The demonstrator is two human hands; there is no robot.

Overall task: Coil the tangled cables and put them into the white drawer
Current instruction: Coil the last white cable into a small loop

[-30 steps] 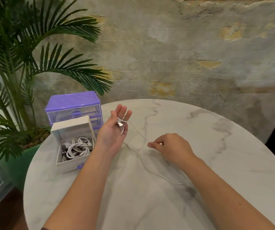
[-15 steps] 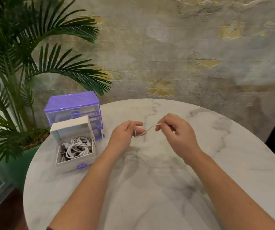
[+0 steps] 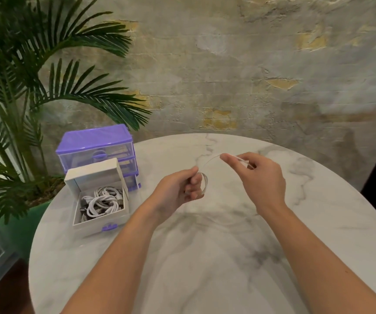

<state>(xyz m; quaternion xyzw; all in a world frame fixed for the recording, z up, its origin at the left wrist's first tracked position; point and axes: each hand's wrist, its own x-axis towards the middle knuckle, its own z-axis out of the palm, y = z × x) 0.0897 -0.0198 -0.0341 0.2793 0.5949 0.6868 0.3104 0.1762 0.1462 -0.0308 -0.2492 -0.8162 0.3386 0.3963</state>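
Observation:
A thin white cable is looped around the fingers of my left hand, which grips the coil above the middle of the marble table. My right hand pinches the cable's free end a little higher and to the right, and a short arc of cable runs between the two hands. The white drawer stands pulled out on the table's left side, with several coiled white cables inside it.
A purple drawer unit stands just behind the white drawer near the table's left edge. A palm plant in a green pot fills the far left. A rough plaster wall rises behind the table.
The cable has been lifted off the table and wound onto my left fingers. My right hand rose from the tabletop and now pulls the free end up and to the right.

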